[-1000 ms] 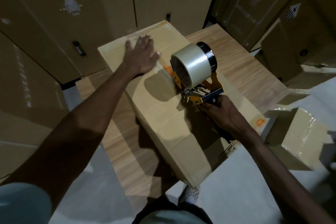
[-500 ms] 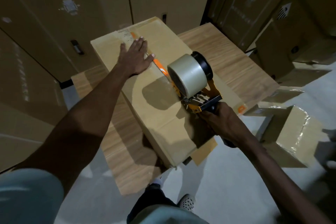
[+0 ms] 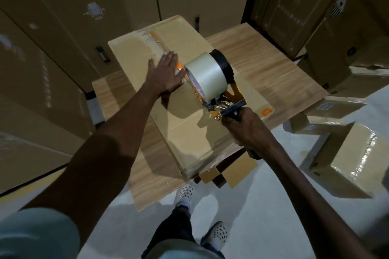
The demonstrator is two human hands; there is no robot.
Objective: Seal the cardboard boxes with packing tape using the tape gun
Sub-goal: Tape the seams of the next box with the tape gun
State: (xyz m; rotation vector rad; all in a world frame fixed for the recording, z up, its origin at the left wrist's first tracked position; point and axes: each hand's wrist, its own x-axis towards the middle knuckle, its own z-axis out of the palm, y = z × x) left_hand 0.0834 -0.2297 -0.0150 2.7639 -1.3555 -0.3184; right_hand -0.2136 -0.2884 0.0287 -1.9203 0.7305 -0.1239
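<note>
Pulled nearer, tape gun (image 3: pixel 212 84) gripped by right hand (image 3: pixel 247 130); left hand (image 3: pixel 166 75) flat on box (image 3: pixel 189 128).

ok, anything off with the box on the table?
Yes. The cardboard box sits askew on the table, its near corner overhanging the edge. At its far end, torn old tape looks ragged along the seam.

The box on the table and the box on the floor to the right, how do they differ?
The box on the table is long and matte, while the box on the floor is shorter and glossy, its top shining under clear tape. The left hand presses flat on the table box and the tape gun, gripped by the right hand, sits on it; nothing touches the floor box. Both are brown cardboard.
</note>
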